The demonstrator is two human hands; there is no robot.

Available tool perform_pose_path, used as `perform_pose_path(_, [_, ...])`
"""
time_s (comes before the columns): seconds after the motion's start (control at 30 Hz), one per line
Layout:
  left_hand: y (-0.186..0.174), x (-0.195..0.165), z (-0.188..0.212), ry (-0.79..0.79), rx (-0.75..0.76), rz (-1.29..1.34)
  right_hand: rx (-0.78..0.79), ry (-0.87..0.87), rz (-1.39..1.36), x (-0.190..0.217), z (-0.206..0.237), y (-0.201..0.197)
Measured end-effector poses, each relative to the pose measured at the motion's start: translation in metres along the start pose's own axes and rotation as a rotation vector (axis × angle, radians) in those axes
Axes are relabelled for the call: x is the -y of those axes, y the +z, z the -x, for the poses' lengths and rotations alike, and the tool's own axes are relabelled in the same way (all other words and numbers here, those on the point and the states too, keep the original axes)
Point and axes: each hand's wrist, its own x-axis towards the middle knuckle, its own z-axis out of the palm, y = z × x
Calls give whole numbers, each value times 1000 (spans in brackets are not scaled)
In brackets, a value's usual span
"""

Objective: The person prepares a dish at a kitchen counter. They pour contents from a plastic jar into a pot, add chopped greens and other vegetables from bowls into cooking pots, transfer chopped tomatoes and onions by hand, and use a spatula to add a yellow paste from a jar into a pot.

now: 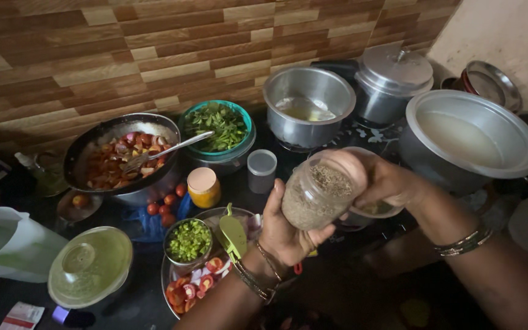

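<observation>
The glass spice jar (319, 195), part-filled with small brownish seeds, is held tilted in the air above the middle of the dark surface (349, 287), its mouth turned up and to the right; the left hand (285, 229) is wrapped round the jar's lower body from below, fingers closed firmly on the glass; the right hand (386, 183) is cupped over the mouth, closed on what is probably the lid, though the view does not show whether a lid is on or off.

Just left of the jar, near the front edge, a steel plate (175, 293) carries cut tomato and onion, a small bowl of chopped green chilli (189, 240) and a green peeler (232, 235); behind them stand a small orange-capped jar (203, 187) and a grey cup (261, 171); toward the back edge sit a dark pan of tomato pieces (120, 156) with a spoon, a teal bowl of green leaves (217, 126) and an open steel pot (308, 107); a wide pot of pale liquid (469, 137) stands at the right edge.

The tilt is the risk: if the mouth comes free suddenly, seeds could spill over the surface or the plate below; a loosened grip on smooth glass could let the jar drop.
</observation>
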Motion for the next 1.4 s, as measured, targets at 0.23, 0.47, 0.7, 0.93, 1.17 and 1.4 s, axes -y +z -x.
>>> perform_pose_path(0.23, [-2, 2, 0, -21, -182, -68, 13, -105, 873, 49, 2, 43])
perform_pose_path(0.47, [-8, 2, 4, -16, -262, -169, 15, -277, 1441, 35, -12, 54])
perform_pose_path(0.7, [-21, -15, 5, 197, -350, -413, 4, -161, 1415, 16, -15, 27])
perform_pose_path(0.93, [-42, -21, 12, 173, -375, -377, -166, 207, 1414, 16, -29, 13])
perform_pose_path(1.17, [-51, -23, 16, 169, -400, -345, -123, 522, 1392, 13, -49, 20])
perform_pose_path(1.4, [-56, -31, 20, 186, -391, -342, -118, 422, 1572, 15, -61, 26])
